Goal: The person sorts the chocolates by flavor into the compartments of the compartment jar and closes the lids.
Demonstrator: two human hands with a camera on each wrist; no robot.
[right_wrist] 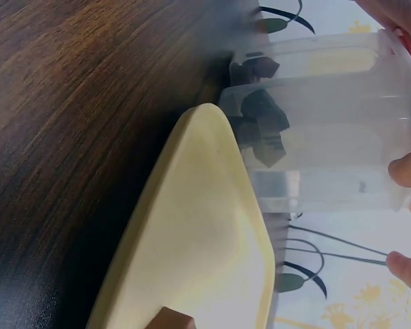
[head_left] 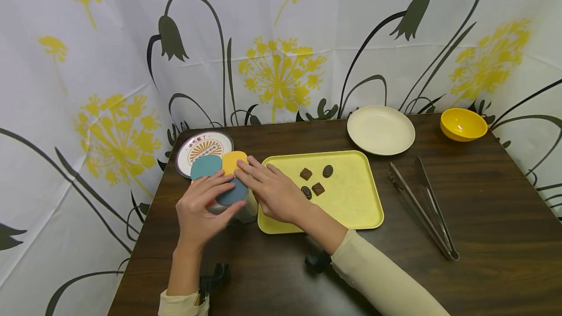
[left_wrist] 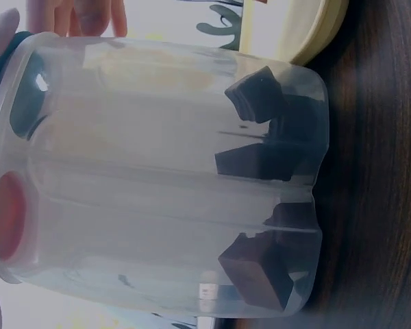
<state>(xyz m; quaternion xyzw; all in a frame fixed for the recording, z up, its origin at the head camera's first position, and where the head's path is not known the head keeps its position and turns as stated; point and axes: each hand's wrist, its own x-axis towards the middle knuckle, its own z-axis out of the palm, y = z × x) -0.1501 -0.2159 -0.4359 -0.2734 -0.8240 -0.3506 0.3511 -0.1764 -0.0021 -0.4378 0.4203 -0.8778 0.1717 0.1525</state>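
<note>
A clear canister (left_wrist: 137, 171) stands upright on the table with dark chocolate pieces (left_wrist: 257, 267) at its bottom. Teal (head_left: 206, 166), yellow (head_left: 234, 161) and blue lids (head_left: 233, 192) cover its top, and a red one (left_wrist: 11, 216) shows through the wall. My left hand (head_left: 197, 208) spans the top, thumb at the blue lid's near edge and fingers over the far side, gripping it. Fairly straight fingers of my right hand (head_left: 276, 191) rest on the yellow and blue lids; its thumb (right_wrist: 407, 170) touches the canister's side by the rim.
Beside the canister lies a yellow tray (head_left: 351, 208) with several chocolates (head_left: 318, 188). Behind it are a patterned plate (head_left: 183, 162) and a cream plate (head_left: 381, 129). Metal tongs (head_left: 432, 213) lie spread at the right, below a yellow bowl (head_left: 463, 125). A printed curtain (head_left: 307, 23) hangs behind.
</note>
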